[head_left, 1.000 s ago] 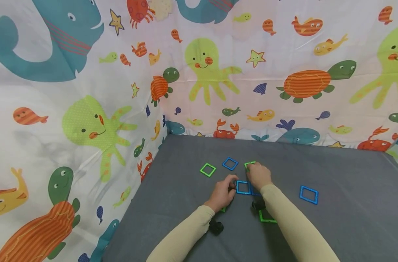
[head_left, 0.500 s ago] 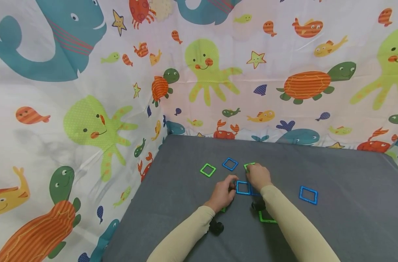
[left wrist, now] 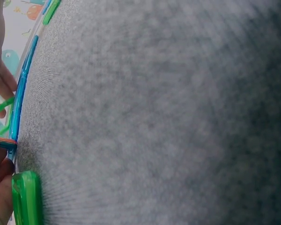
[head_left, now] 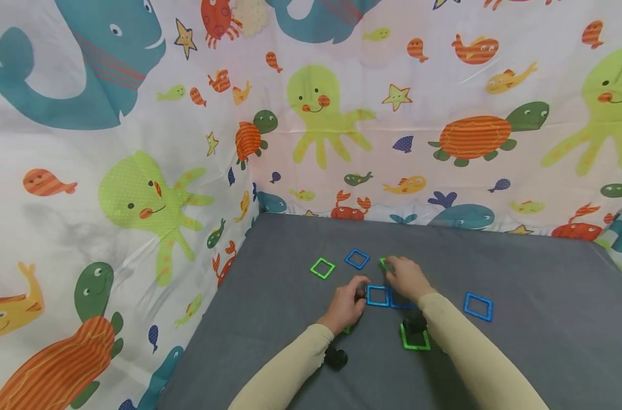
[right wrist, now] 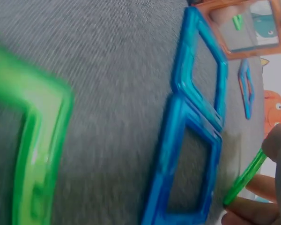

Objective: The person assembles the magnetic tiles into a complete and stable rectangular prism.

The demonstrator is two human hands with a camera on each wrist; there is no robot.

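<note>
My left hand (head_left: 345,304) holds an orange square magnetic tile (right wrist: 257,52) by its side. That open-frame tile stands on edge at the far end of a blue square tile (right wrist: 184,61). A second blue tile (right wrist: 165,154) lies flat, joined side to side with the first. My right hand (head_left: 407,278) pinches a green tile (right wrist: 246,178) between thumb and fingers, just beyond the blue pair. In the head view the left fingers hide most of the orange tile, and the right hand covers much of the green one.
Flat on the grey cloth (head_left: 290,341) lie a green tile (head_left: 415,348) near the right forearm, a blue tile (head_left: 477,316) at right, and a green (head_left: 329,272) and a blue tile (head_left: 353,265) farther back. Another green tile (head_left: 347,329) peeks from under the left hand. A printed curtain (head_left: 321,188) stands behind.
My right hand has turned, its wrist shifting right, and less of the pinched green tile shows. More of the near green tile is uncovered. The left hand keeps its place.
</note>
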